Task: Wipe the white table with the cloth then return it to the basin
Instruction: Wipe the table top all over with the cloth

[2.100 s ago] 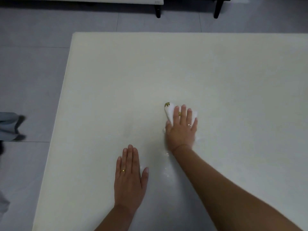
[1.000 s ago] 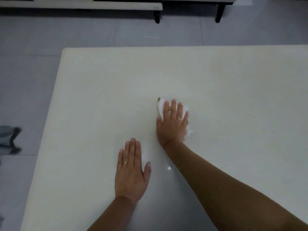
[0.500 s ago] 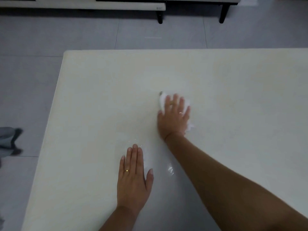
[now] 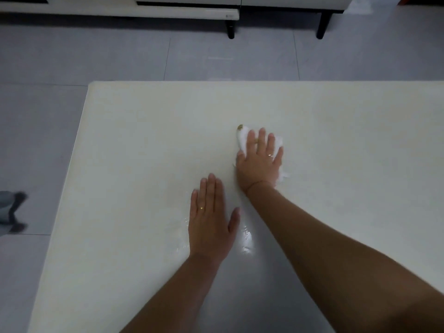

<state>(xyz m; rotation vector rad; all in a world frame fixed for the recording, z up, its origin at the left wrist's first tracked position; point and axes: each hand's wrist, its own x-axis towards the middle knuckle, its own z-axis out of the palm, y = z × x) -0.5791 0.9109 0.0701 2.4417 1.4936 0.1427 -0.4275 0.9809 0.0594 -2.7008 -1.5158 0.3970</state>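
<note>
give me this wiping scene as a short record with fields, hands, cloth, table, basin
surface: large white rectangular table, glossy, wet streaks near the hands
cloth: small white crumpled cloth with a brownish-gold tip, on the table
right hand: right hand laid flat on top of the cloth, fingers spread, pressing it to the table
left hand: left hand flat on the bare table, palm down, nearer the person, apart from the cloth
basin: not in view
background: grey tiled floor, white furniture with black legs beyond the table
task stage: wiping, cloth not yet returned
</note>
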